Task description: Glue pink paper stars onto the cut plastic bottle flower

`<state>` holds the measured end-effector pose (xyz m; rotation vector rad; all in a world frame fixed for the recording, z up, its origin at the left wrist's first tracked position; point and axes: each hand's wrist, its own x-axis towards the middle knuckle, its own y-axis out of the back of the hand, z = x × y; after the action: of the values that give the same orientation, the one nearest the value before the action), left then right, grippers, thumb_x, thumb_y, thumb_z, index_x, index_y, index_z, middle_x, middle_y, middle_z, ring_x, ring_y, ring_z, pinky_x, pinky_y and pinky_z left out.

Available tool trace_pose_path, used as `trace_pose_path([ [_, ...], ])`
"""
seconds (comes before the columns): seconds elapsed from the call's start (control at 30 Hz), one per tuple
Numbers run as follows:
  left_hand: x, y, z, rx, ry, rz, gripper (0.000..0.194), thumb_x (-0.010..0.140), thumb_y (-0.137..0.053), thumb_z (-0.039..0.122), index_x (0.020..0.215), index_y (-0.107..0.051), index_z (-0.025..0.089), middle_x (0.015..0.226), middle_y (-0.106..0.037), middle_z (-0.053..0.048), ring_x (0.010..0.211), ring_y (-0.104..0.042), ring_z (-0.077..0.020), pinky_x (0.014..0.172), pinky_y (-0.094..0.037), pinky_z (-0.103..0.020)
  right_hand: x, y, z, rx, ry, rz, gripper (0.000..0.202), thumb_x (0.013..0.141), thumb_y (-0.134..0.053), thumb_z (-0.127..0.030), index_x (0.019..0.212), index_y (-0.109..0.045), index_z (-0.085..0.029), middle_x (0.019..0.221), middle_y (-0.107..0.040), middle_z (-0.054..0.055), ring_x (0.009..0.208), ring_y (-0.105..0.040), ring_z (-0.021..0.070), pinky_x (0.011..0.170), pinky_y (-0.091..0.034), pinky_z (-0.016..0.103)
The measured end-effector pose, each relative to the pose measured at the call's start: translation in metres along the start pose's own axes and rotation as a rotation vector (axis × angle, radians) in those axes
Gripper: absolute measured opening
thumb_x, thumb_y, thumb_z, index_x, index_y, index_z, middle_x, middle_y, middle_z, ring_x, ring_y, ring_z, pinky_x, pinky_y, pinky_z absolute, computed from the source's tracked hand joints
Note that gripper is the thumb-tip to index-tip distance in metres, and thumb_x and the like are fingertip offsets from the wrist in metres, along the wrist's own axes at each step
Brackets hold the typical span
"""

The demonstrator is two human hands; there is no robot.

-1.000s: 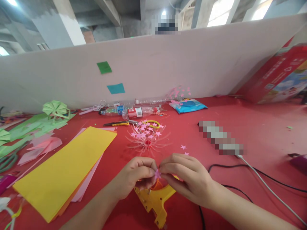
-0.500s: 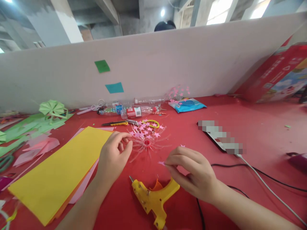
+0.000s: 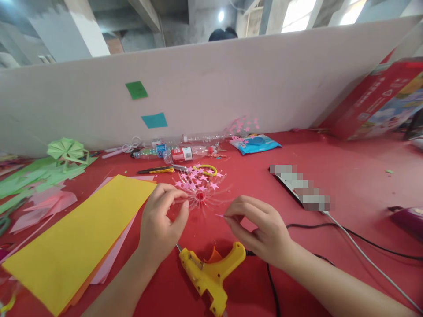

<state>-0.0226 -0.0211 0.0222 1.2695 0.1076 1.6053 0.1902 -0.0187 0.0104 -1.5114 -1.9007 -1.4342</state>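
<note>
A clear plastic bottle piece cut into thin strips [image 3: 200,197] fans out on the red table, with pink paper stars [image 3: 198,178] on its far strips. At its left side, the fingertips of my left hand [image 3: 163,220] are beside the strips, thumb and forefinger apart; whether they touch a strip is unclear. My right hand [image 3: 259,229] pinches one small pink star [image 3: 220,215] to the right of the strips, seen nearly edge-on. Between my forearms lies a yellow glue gun [image 3: 211,273], its nozzle pointing toward my left hand.
Yellow paper sheets [image 3: 79,237] lie at left, near green paper [image 3: 36,176]. Behind the strips are a utility knife [image 3: 155,170], yellow-handled scissors [image 3: 209,171], plastic bottles [image 3: 181,154] and a blue wipes pack [image 3: 256,144]. A phone [image 3: 299,189] and cables [image 3: 350,240] are at right.
My left hand has moved slightly right and its thumb has spread from the fingers. The pinched star has turned edge-on. The whole view has shifted a little.
</note>
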Motion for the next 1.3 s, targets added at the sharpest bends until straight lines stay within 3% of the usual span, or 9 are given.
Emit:
trace_pose_path([
  [0.3, -0.007, -0.013, 0.002, 0.097, -0.120, -0.017, 0.014, 0.084, -0.057, 0.020, 0.097, -0.061, 0.017, 0.094, -0.051, -0.006, 0.091, -0.054, -0.0203, 0.083, -0.048, -0.037, 0.002, -0.002, 0.004, -0.018, -0.041, 0.042, 0.014, 0.086, -0.049, -0.007, 0.081, -0.055, -0.018, 0.069, -0.056, 0.001, 0.061, -0.050, 0.0111, 0.056, -0.043, 0.023],
  [0.4, -0.007, -0.016, 0.006, 0.114, -0.178, 0.020, 0.016, 0.084, -0.058, 0.019, 0.099, -0.063, 0.017, 0.097, -0.050, -0.007, 0.092, -0.052, -0.0206, 0.083, -0.047, -0.037, 0.004, -0.002, 0.006, -0.017, -0.081, 0.069, 0.014, 0.085, -0.049, -0.007, 0.078, -0.055, -0.018, 0.070, -0.057, 0.002, 0.063, -0.051, 0.0118, 0.058, -0.044, 0.023],
  [0.53, -0.010, -0.023, 0.009, 0.198, -0.232, -0.020, 0.021, 0.085, -0.058, 0.018, 0.104, -0.066, 0.018, 0.104, -0.050, -0.010, 0.093, -0.049, -0.0226, 0.085, -0.045, -0.042, 0.005, -0.006, 0.011, 0.005, -0.193, 0.061, 0.011, 0.084, -0.050, -0.010, 0.079, -0.055, -0.019, 0.077, -0.062, 0.003, 0.070, -0.056, 0.0131, 0.065, -0.047, 0.025],
  [0.67, -0.011, -0.028, 0.007, 0.259, -0.193, -0.004, 0.023, 0.087, -0.055, 0.019, 0.107, -0.066, 0.019, 0.113, -0.050, -0.012, 0.100, -0.049, -0.0260, 0.090, -0.043, -0.048, 0.003, -0.012, 0.011, 0.098, -0.371, 0.005, 0.010, 0.085, -0.051, -0.012, 0.079, -0.054, -0.020, 0.091, -0.069, 0.004, 0.078, -0.063, 0.0145, 0.071, -0.050, 0.028],
  [0.77, -0.011, -0.028, 0.006, 0.271, -0.155, 0.007, 0.023, 0.089, -0.052, 0.018, 0.107, -0.066, 0.021, 0.119, -0.049, -0.012, 0.108, -0.047, -0.0283, 0.093, -0.041, -0.050, 0.001, -0.017, 0.008, 0.200, -0.423, -0.026, 0.010, 0.085, -0.051, -0.013, 0.078, -0.053, -0.020, 0.094, -0.070, 0.004, 0.082, -0.065, 0.0149, 0.074, -0.051, 0.028],
  [1.1, -0.006, -0.031, 0.007, 0.218, -0.077, -0.019, 0.021, 0.090, -0.051, 0.023, 0.102, -0.068, 0.023, 0.127, -0.047, -0.010, 0.118, -0.044, -0.0293, 0.098, -0.038, -0.053, -0.002, -0.020, -0.006, 0.353, -0.392, -0.187, 0.010, 0.083, -0.050, -0.010, 0.078, -0.053, -0.019, 0.085, -0.066, 0.003, 0.076, -0.061, 0.0130, 0.071, -0.051, 0.026],
  [1.3, -0.003, -0.033, 0.007, 0.066, 0.025, -0.047, 0.012, 0.086, -0.059, 0.024, 0.091, -0.069, 0.026, 0.132, -0.047, -0.006, 0.123, -0.042, -0.0278, 0.102, -0.038, -0.052, -0.004, -0.020, -0.007, 0.346, -0.351, -0.218, 0.015, 0.078, -0.050, -0.004, 0.078, -0.055, -0.019, 0.081, -0.063, 0.001, 0.075, -0.059, 0.0125, 0.071, -0.049, 0.025],
])
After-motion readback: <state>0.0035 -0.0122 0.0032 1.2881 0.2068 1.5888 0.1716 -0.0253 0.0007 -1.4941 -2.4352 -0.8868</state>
